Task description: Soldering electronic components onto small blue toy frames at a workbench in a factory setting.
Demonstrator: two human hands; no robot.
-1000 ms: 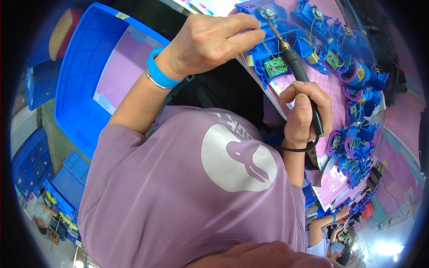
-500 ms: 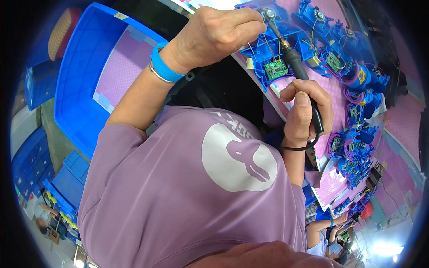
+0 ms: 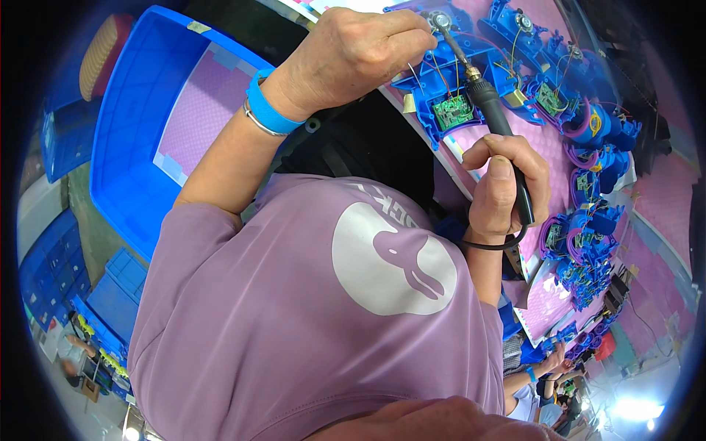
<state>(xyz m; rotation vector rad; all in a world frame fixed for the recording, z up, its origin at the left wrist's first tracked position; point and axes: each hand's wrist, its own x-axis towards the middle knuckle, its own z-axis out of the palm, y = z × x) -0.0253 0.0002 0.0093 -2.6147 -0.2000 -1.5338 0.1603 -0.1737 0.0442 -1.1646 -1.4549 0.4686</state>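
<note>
My right hand (image 3: 507,184) is wrapped round the black handle of a soldering iron (image 3: 485,99). The iron's metal tip reaches up to a round silver part (image 3: 440,20) in a blue plastic housing (image 3: 426,103). Close beside that part, my left hand (image 3: 375,51) is closed in a pinch; what its fingertips hold is too small or hidden to make out. Inside the housing sits a green circuit board (image 3: 452,112) with thin wires running from it. A piece of beige tape (image 3: 409,103) sticks to the housing's near edge.
More blue housings with boards and wires (image 3: 555,99) line the pink-covered table (image 3: 544,158) to the right, reaching far back. A large blue bin (image 3: 121,147) stands at the left. Another person's arm (image 3: 533,375) shows at the lower right.
My hands and the soldering iron have barely shifted; the iron's tip stays by the round silver part. At the lower right, the other person's arm has moved.
</note>
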